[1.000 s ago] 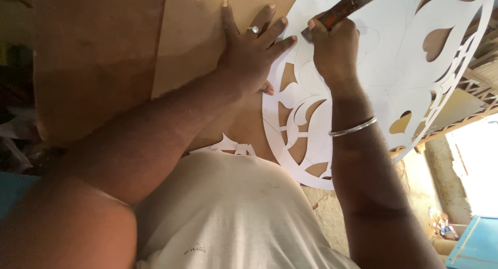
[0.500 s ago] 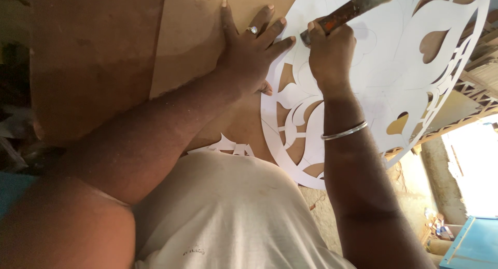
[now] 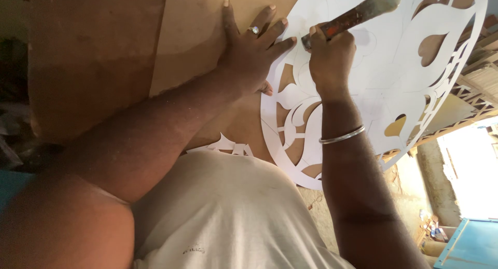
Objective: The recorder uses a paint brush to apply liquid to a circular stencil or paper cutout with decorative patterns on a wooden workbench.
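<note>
A large round white stencil [image 3: 394,66] with leaf and heart cut-outs lies on a brown board [image 3: 202,35]. My left hand [image 3: 251,51], with a ring on one finger, presses flat on the board at the stencil's edge, fingers spread. My right hand [image 3: 329,53] grips the reddish-brown handle of a brush [image 3: 358,12], held over the stencil's white surface beside the left fingertips. A metal bangle [image 3: 342,135] sits on my right forearm.
A second brown panel [image 3: 88,61] lies to the left of the board. A white cut-out scrap [image 3: 225,144] lies near my white shirt. Wooden lattice pieces [image 3: 477,82] stand at the right, with a blue object [image 3: 467,243] at the lower right.
My right hand has moved a short way along the stencil with the brush. My left hand stays pressed in place.
</note>
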